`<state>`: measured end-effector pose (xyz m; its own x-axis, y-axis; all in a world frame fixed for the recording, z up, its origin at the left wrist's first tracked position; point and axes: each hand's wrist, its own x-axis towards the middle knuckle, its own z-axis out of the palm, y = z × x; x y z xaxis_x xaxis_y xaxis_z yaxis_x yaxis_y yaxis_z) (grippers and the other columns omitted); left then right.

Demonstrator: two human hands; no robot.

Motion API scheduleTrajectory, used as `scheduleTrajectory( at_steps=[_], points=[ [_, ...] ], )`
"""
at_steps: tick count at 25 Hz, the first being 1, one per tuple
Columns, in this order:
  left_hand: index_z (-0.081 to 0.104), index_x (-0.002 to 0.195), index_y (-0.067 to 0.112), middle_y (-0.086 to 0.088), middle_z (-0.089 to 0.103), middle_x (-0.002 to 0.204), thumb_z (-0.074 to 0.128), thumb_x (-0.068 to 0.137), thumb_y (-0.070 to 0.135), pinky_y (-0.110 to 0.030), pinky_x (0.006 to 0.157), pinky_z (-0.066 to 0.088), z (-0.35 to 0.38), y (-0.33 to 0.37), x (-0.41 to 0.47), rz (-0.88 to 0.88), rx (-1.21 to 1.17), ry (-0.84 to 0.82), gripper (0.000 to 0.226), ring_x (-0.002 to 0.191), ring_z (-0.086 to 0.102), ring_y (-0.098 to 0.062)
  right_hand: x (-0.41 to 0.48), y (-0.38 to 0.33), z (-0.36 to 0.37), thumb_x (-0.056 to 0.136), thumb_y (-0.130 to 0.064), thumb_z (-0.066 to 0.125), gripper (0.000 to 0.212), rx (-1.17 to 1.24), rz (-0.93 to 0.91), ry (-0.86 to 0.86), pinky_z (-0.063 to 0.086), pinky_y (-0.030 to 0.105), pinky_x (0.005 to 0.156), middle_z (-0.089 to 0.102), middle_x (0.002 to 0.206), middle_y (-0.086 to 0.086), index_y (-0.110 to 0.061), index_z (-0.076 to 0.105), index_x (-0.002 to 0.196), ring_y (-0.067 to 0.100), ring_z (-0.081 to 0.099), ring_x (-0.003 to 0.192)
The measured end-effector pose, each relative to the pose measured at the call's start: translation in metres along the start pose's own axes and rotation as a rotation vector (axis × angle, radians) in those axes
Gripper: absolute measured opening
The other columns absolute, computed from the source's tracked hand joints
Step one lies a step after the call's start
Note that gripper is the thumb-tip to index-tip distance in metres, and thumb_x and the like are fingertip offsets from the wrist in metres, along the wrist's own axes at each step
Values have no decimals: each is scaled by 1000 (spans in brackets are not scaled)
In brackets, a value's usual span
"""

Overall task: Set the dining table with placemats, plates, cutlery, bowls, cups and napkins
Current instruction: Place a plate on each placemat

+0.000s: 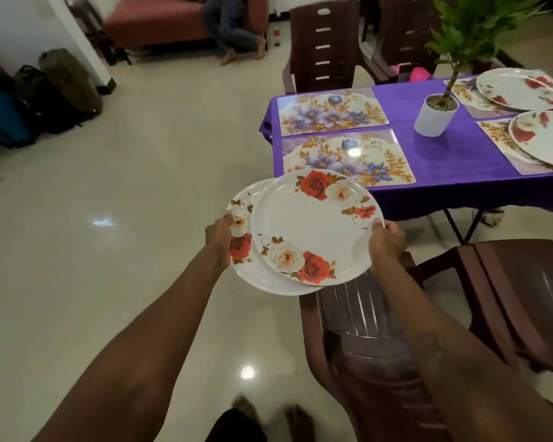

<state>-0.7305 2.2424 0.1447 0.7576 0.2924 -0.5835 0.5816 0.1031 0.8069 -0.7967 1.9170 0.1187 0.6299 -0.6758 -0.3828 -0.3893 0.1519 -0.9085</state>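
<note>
White rose-print plates (313, 228) stacked, held between left hand (219, 236) and right hand (387, 240), fingers (379, 225) gripping opposite rims.

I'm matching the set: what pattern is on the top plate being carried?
The top plate is white with red and cream roses, best seen in the head view.

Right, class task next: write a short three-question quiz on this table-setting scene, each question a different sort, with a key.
1. True or false: every placemat on the table already bears a plate.
2. How many plates lie on the table? A one, B two, C four.
3. Fill in: the left hand and right hand hold ___ overlapping plates.

Key:
1. False: the nearer bare placemat and the farther bare placemat have none.
2. B: the far plate and the near plate.
3. Two: the upper plate and the lower plate.
</note>
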Motion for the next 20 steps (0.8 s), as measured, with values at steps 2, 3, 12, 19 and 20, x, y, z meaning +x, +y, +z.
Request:
scheduleTrajectory(
  at_steps=[2,3,12,19,20],
  points=[
    [67,113,6,-27,74,103,59,95,36,-47,63,60,-4,20,40,-3,12,-32,37,76,72,-37,10,-2,24,104,-28,55,22,45,38,96,61,38,75,71,108,5,-12,63,116,19,70,92],
    [67,115,5,-29,73,102,57,96,36,-49,60,59,-5,30,60,-12,14,-45,37,69,71,-37,17,-2,34,104,-29,55,22,50,50,147,61,42,81,72,108,5,-12,64,115,21,70,94],
    [63,117,-2,-25,66,82,55,97,30,-44,45,54,-38,138,225,-12,100,-115,38,49,59,-29,60,-27,136,104,-28,51,41,102,340,636,54,45,98,61,135,14,-8,54,141,33,61,121],
    [64,108,6,-18,69,84,55,96,24,-52,51,58,13,221,337,39,175,-186,24,66,65,-32,121,-34,210,97,-24,60,41,267,419,710,58,36,78,68,123,4,-21,58,138,27,68,107],
    [65,103,9,-18,69,84,55,97,24,-56,54,58,29,232,349,37,181,-206,20,68,66,-32,133,-36,217,99,-26,60,41,269,424,712,56,34,76,68,123,4,-21,58,139,26,68,106]
  ],
)
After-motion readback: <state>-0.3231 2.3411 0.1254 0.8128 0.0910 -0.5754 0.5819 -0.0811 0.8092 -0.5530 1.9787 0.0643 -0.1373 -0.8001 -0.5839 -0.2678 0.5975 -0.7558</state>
